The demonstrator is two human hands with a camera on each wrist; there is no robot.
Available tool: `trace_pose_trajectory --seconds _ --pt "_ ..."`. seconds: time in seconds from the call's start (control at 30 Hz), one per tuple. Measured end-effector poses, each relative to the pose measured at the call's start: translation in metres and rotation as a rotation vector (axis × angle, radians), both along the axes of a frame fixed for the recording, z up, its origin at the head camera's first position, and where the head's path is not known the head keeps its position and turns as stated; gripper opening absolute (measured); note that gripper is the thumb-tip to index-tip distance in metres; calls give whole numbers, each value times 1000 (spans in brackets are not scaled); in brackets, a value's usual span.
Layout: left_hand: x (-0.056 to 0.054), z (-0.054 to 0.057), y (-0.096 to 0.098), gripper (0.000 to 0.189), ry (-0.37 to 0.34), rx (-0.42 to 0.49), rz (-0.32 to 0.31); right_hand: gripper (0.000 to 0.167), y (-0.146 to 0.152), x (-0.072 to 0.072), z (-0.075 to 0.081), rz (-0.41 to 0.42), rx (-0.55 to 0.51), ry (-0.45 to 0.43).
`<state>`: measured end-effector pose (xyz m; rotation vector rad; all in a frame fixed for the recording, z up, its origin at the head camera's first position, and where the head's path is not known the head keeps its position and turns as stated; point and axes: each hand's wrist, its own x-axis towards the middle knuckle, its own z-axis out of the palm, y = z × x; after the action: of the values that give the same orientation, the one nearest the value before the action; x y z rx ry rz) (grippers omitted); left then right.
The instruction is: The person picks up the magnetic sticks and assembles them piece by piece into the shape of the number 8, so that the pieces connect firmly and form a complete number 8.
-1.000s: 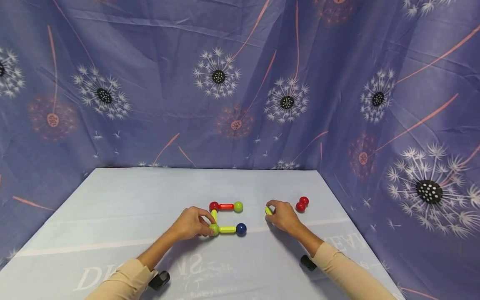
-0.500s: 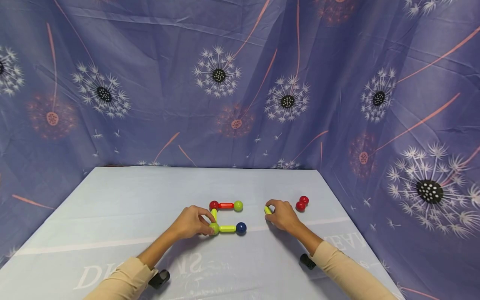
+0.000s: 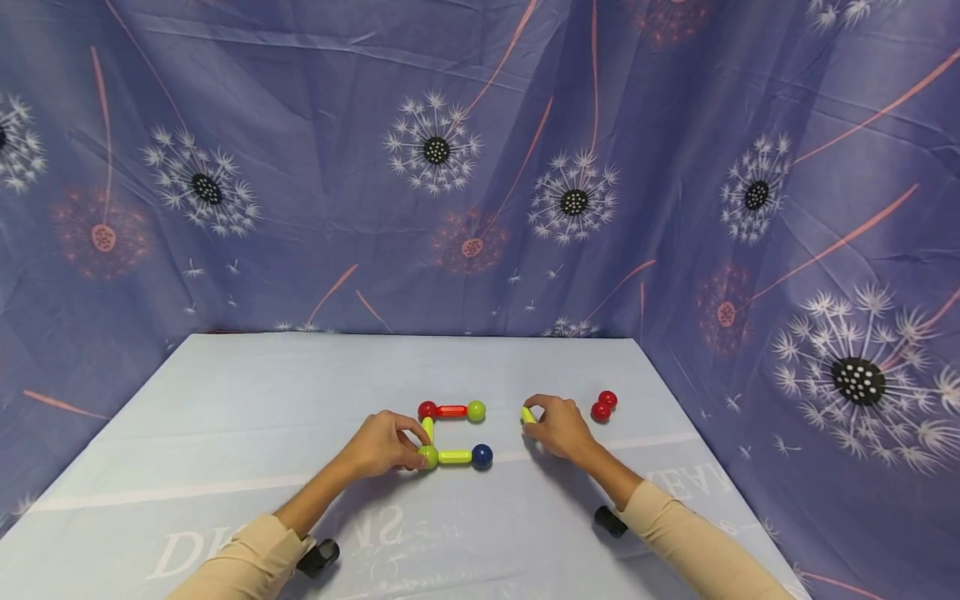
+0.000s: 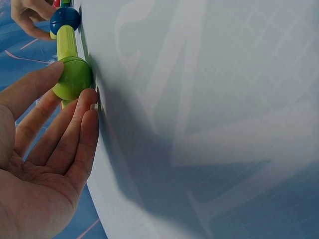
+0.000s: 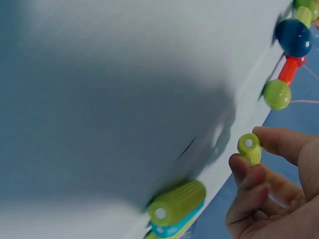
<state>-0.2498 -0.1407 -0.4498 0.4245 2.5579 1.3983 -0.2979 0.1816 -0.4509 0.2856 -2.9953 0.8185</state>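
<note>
My left hand (image 3: 384, 446) holds the yellow-green ball (image 4: 75, 79) at the near left corner of a C-shaped build of toy rods and balls. From that ball a yellow-green rod (image 3: 455, 457) leads right to a dark blue ball (image 3: 482, 456). Another yellow-green rod (image 3: 428, 430) runs back to a red ball (image 3: 427, 410). A red rod (image 3: 452, 411) joins this to a second yellow-green ball (image 3: 476, 410). To the right of the build, my right hand (image 3: 558, 429) pinches a loose yellow-green rod (image 5: 249, 148), one pale round end showing in the right wrist view.
Two red balls (image 3: 604, 406) sit side by side just right of my right hand. In the right wrist view, a thick yellow-green rod (image 5: 179, 201) and a turquoise piece (image 5: 177, 224) lie together. A patterned curtain (image 3: 480, 167) rises behind the white-clothed table (image 3: 300, 367).
My right hand has shifted slightly left toward the build, carrying the loose yellow-green rod. My left hand has stayed on the corner ball.
</note>
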Motion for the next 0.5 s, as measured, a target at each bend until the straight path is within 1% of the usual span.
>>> trace_pose_trajectory --seconds 0.27,0.5 --pt "0 1 0 23 -3 4 0 36 -15 6 7 44 -98 -24" --pt "0 2 1 23 -1 2 -3 35 -26 10 11 55 -155 -58"
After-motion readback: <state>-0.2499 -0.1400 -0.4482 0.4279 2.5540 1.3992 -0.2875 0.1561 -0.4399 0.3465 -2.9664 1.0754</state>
